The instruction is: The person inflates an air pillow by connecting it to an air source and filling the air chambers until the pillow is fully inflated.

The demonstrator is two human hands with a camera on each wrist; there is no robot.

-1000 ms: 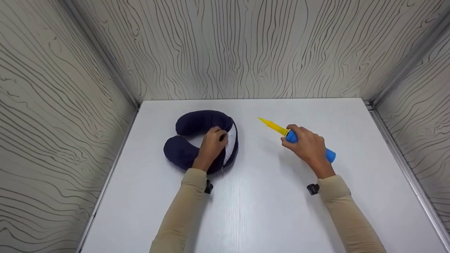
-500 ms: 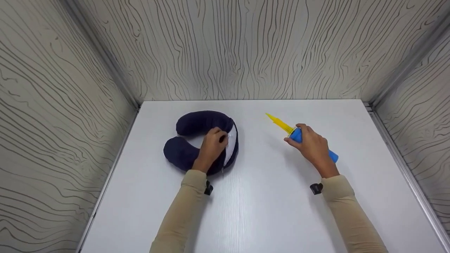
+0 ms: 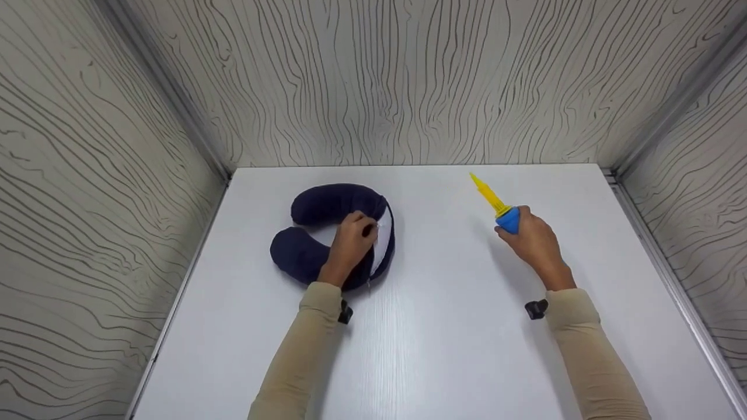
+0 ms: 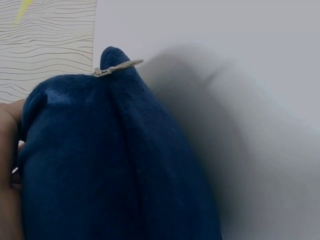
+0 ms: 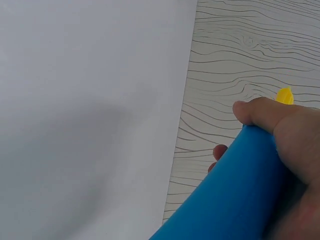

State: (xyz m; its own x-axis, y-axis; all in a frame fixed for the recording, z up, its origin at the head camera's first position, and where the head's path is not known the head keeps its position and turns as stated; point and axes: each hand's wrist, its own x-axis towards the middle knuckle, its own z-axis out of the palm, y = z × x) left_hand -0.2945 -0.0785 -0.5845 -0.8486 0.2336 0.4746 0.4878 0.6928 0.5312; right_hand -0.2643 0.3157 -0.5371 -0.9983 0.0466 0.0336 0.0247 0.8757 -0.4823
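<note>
A navy U-shaped neck pillow (image 3: 300, 254) lies on the white table, its open end to the left. Along its right side the zip is open, and a white inner part (image 3: 383, 242) shows. My left hand (image 3: 349, 242) pinches the cover at the edge of that opening. In the left wrist view a zip pull (image 4: 119, 67) sits at the end of the dark blue fabric (image 4: 85, 160). To the right, my right hand (image 3: 536, 242) grips a blue balloon pump (image 3: 508, 220) above the table. Its yellow nozzle (image 3: 489, 195) points up and away to the left; the palm hides much of its body.
The white table (image 3: 432, 350) meets a wood-grain patterned back wall (image 3: 373, 87). Similar panels with grey metal edging stand at left and right. Black wrist cameras (image 3: 536, 309) sit by both sleeve cuffs.
My right hand has moved to the right, turning the pump so that its nozzle points more toward the back wall. The left hand and the pillow stay in place.
</note>
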